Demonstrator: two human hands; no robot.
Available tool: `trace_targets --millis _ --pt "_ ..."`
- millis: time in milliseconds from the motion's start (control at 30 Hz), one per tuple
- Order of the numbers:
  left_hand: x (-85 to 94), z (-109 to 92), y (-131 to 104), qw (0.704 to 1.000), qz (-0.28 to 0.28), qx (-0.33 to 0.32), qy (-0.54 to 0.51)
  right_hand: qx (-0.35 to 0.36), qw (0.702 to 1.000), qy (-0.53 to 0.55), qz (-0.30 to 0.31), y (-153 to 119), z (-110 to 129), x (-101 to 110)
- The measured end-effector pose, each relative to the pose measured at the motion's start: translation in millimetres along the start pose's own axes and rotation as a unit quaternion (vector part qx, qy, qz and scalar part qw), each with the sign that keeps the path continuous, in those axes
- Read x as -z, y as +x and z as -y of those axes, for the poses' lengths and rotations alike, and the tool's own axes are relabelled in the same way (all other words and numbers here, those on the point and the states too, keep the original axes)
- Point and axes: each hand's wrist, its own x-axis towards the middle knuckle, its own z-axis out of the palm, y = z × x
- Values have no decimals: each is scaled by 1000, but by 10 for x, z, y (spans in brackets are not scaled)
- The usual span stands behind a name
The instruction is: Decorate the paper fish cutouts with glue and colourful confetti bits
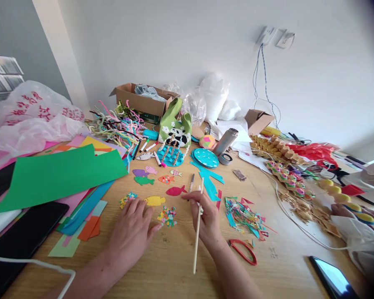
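Note:
My left hand [134,222] rests palm down on the table with its fingers spread. Its fingertips lie beside a small pile of yellow and blue paper bits [127,199] and a yellow paper fish [156,201]. Between my hands is a heap of multicoloured paper dots [167,216]. Closed around a thin pale stick [196,245], my right hand [205,214] hovers near a red paper fish [176,190]. A pen [191,182] lies just beyond it. Farther up are green [144,180], purple [140,172] and orange spotted [166,179] paper fish.
Red-handled scissors [244,252] and paper scraps [244,214] lie right of my right hand. Green paper sheets [59,170] are stacked at left. A metal flask [227,141] and a panda bag [176,124] stand behind. Another person's hand [343,209] is at far right, near a phone [332,276].

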Motion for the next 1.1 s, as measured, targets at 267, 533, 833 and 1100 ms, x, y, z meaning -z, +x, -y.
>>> trace_targets --millis 267,533,833,1100 --pt "59 -20 6 1000 16 0 2 109 980 -40 162 -117 -129 -94" --pt "69 -33 12 999 34 6 10 113 972 -8 206 -135 -61 -148" --pt "68 -21 8 1000 20 -2 11 81 981 -11 177 -129 -93 -133" --pt "37 6 6 1000 23 -2 -6 89 979 -8 181 -142 -107 -139"
